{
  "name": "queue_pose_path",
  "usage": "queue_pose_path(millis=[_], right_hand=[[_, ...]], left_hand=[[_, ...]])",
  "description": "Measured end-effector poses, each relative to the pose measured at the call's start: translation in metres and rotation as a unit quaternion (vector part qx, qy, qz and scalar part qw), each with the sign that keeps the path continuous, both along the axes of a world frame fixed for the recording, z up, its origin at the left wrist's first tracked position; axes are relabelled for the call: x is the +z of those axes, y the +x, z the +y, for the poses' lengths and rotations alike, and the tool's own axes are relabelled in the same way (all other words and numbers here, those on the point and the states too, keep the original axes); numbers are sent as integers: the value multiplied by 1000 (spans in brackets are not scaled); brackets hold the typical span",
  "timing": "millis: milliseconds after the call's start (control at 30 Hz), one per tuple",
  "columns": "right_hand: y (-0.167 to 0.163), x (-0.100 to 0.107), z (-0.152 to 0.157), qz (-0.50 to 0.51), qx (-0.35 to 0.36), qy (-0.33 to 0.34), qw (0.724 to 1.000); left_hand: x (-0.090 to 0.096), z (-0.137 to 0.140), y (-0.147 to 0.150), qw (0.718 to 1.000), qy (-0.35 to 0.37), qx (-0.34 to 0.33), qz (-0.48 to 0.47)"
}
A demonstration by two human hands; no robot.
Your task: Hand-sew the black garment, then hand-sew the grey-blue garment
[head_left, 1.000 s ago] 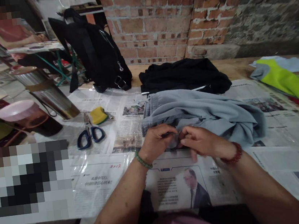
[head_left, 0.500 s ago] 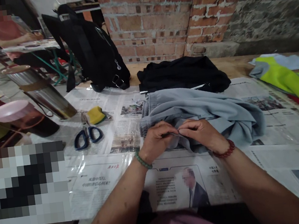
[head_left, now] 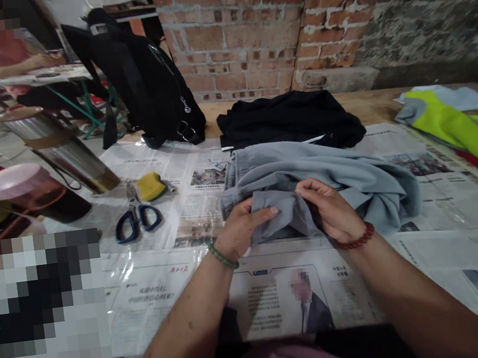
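A grey garment with a gathered elastic waistband [head_left: 232,177], which looks like trousers, lies bunched on the newspaper in front of me. My left hand [head_left: 241,227] is closed on the left side of a grey fabric flap [head_left: 285,217], its thumb lying across the top. At the flap's upper right, the thumb and fingers of my right hand [head_left: 326,206] pinch the edge. Whether the flap is part of the garment or a separate piece, I cannot tell. Behind the grey garment lies a folded black garment [head_left: 292,117].
Blue-handled scissors [head_left: 137,219] lie beside a yellow object [head_left: 151,185] on the left. Beyond them are a steel flask [head_left: 61,148], a pink-lidded cup [head_left: 31,193] and a black backpack [head_left: 144,86]. A neon-yellow garment [head_left: 459,123] lies at right. A person sits in the left background.
My hands were close together, pinching the fabric; now they are apart, the right one moved outward. The grey flap is now spread out and facing me between them.
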State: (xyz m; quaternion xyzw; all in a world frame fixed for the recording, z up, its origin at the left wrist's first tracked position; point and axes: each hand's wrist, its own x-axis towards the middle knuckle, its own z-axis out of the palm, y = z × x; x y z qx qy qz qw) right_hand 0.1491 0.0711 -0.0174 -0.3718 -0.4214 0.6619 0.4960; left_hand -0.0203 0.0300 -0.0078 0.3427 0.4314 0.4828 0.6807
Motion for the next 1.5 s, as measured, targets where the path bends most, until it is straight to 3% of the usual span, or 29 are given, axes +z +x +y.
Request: queue_pose_path(millis=[133,300,567,767,967,1500], right_hand=[[0,0,3,55,-28,-59,996],[1,-2,5,86,-64,-66,992],[11,-9,17,126,-101,-54,985],[18,-3,17,120,-60,11,991],[29,3,22,180,-62,-9,982],[70,-1,53,231,-200,35,952]], left_hand=[[-2,0,9,999,-2,33,5],[1,-1,9,1000,0,28,1],[4,-1,4,999,-21,38,-15],[6,3,-3,996,-27,87,-20],[3,3,-4,996,-38,83,-9],[3,4,-4,996,-47,74,1]])
